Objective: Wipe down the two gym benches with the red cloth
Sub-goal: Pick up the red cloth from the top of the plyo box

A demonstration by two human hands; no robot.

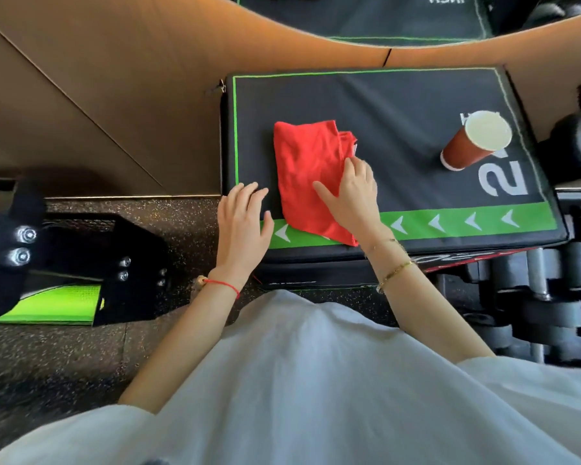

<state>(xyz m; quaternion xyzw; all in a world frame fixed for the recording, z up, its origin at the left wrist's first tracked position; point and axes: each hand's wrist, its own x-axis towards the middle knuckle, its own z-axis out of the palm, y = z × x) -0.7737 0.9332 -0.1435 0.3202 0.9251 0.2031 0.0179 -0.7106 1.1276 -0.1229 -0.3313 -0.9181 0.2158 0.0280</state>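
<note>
The folded red cloth [311, 176], soft and limp, lies on the black padded bench [399, 129] under the right hand [353, 196], whose grip is spread flat, pressing its near edge. It will likely bunch; press mid-fold. The left hand [242, 223], fingers relaxed, rests on the bench corner just left of that grip. A red paper cup [473, 142] stands well right.

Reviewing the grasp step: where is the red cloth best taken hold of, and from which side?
Probably the cloth's loose folded right edge, from above on the right: the right hand already rests there, and layered folds offer something to pinch.
</note>
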